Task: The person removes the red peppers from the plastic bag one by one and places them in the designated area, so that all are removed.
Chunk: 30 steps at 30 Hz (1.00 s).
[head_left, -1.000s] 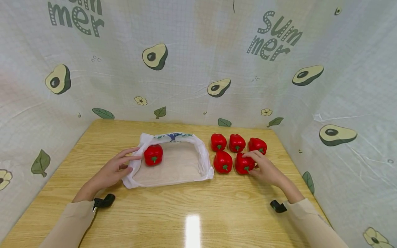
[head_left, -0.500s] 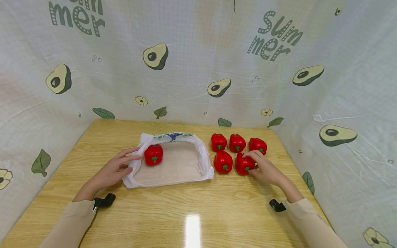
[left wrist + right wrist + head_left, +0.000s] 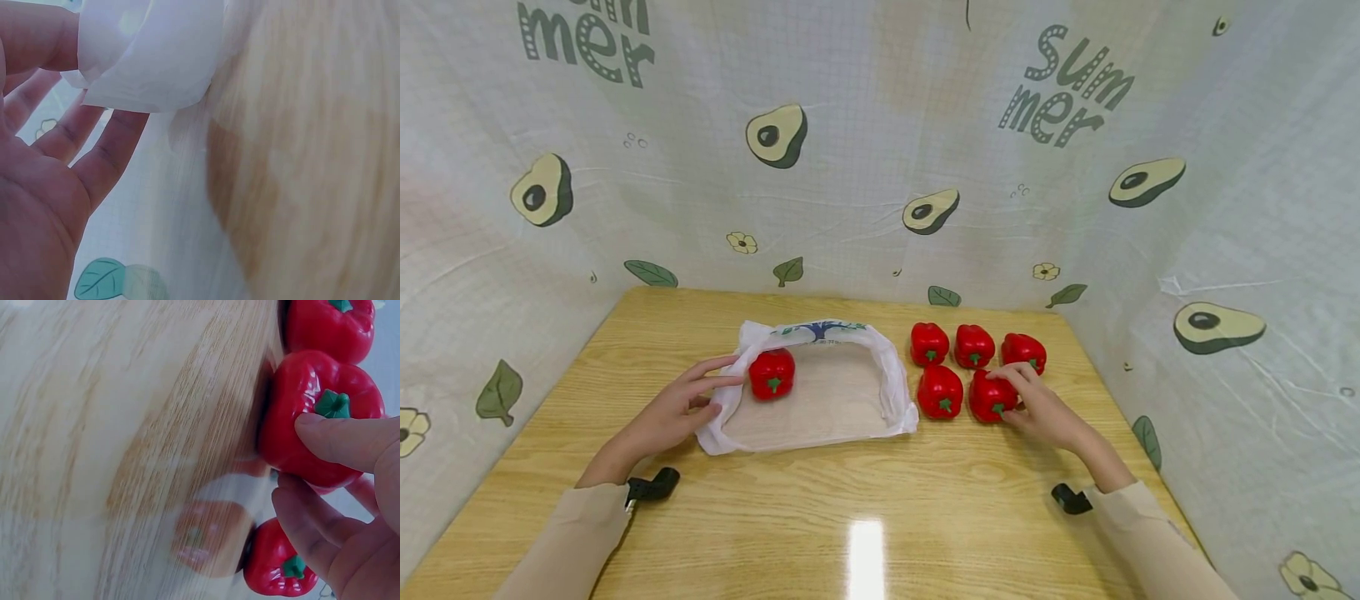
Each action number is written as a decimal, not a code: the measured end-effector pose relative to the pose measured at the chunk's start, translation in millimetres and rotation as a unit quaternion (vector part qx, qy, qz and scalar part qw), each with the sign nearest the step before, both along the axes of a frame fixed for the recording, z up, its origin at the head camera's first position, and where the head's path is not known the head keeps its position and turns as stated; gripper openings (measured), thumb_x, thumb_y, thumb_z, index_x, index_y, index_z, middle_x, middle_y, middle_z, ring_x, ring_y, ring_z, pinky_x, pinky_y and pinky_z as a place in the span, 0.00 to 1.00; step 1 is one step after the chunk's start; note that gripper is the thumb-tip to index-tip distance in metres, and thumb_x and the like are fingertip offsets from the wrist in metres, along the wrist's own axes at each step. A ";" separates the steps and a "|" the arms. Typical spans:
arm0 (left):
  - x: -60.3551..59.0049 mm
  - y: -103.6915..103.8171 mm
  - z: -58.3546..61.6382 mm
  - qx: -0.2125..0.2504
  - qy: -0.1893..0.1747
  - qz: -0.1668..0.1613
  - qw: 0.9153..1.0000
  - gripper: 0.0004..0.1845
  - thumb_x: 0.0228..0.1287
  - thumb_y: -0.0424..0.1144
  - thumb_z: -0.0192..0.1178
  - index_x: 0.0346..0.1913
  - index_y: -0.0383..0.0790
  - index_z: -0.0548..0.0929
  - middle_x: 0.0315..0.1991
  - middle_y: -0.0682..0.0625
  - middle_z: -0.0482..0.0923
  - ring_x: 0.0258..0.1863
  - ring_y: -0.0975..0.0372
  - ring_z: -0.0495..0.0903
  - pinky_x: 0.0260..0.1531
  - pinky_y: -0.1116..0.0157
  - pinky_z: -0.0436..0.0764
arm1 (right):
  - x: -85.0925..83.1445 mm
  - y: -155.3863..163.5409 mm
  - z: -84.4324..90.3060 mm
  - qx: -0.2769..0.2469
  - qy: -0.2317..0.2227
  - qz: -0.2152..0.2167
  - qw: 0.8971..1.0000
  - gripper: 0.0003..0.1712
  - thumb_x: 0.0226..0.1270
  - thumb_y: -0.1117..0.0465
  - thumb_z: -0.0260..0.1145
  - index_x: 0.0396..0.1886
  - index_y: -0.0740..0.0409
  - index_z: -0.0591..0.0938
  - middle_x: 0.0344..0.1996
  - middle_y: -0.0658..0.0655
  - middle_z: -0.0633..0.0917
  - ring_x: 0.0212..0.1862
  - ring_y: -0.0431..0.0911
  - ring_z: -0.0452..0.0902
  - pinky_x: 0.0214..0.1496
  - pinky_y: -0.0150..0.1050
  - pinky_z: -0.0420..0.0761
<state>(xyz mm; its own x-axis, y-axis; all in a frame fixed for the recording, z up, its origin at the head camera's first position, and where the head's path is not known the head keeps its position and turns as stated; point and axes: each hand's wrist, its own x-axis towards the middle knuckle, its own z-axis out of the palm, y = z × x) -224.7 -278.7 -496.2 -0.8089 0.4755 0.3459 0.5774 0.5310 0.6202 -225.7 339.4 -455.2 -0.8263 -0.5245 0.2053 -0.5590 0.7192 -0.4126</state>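
Note:
My left hand (image 3: 679, 410) is at the left rim of a white plastic bag (image 3: 892, 379), which lies on its table with its mouth spread wide. In the left wrist view, the bag's folded edge (image 3: 150, 69) sits between my thumb and fingers. Inside the bag at the left is one red bell pepper (image 3: 771, 375) with a green stem. My right hand (image 3: 1039, 410) holds another red bell pepper (image 3: 985, 397), the front right one of a group. Seen from the right wrist, the thumb presses on this pepper (image 3: 287, 440) beside its stem, while the other fingers are around its side and back.
Just left of the held pepper stands another red pepper (image 3: 940, 392). Behind are three more: a left pepper (image 3: 928, 343), a middle pepper (image 3: 973, 346) and a right pepper (image 3: 1022, 353). A patterned cloth (image 3: 850, 192) walls the wooden table (image 3: 775, 525) at back and sides.

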 end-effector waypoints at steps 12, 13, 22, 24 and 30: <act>-0.4 -0.9 -0.8 0.002 -0.006 0.002 1.000 0.26 0.69 0.22 0.65 0.68 0.39 0.83 0.80 0.42 0.63 0.68 0.52 0.67 0.47 0.70 0.82 | 2.7 -5.6 7.9 0.018 -0.006 0.006 1.000 0.42 0.60 0.83 0.70 0.72 0.56 0.73 0.65 0.60 0.71 0.63 0.57 0.75 0.52 0.49 0.87; -0.3 -0.8 -0.7 0.003 -0.009 0.003 1.000 0.26 0.69 0.22 0.65 0.68 0.39 0.83 0.80 0.42 0.63 0.68 0.53 0.67 0.46 0.70 0.81 | 3.1 -5.7 8.6 0.019 -0.007 0.006 1.000 0.42 0.60 0.83 0.70 0.73 0.56 0.73 0.65 0.61 0.71 0.63 0.58 0.75 0.52 0.50 0.87; -1.3 -1.8 -0.5 0.003 -0.013 0.001 1.000 0.24 0.71 0.25 0.65 0.68 0.41 0.83 0.81 0.43 0.63 0.68 0.52 0.66 0.49 0.70 0.81 | 9.4 -4.7 23.2 0.045 0.017 0.007 0.999 0.42 0.59 0.84 0.71 0.73 0.59 0.75 0.67 0.62 0.73 0.67 0.60 0.72 0.61 0.60 0.83; -1.3 -1.9 -0.5 0.004 -0.012 0.001 1.000 0.24 0.71 0.25 0.65 0.68 0.41 0.83 0.80 0.43 0.63 0.68 0.53 0.66 0.48 0.70 0.81 | 11.4 -6.6 28.2 0.047 0.030 0.005 0.998 0.41 0.59 0.84 0.71 0.72 0.60 0.76 0.66 0.62 0.74 0.67 0.60 0.73 0.61 0.61 0.82; -1.5 -2.4 -0.3 0.005 -0.012 -0.001 1.000 0.24 0.71 0.25 0.65 0.68 0.41 0.83 0.80 0.43 0.63 0.69 0.51 0.66 0.49 0.70 0.81 | 15.0 -18.1 40.9 0.052 0.053 -0.007 0.997 0.38 0.59 0.79 0.75 0.70 0.61 0.78 0.66 0.60 0.76 0.67 0.58 0.73 0.62 0.60 0.82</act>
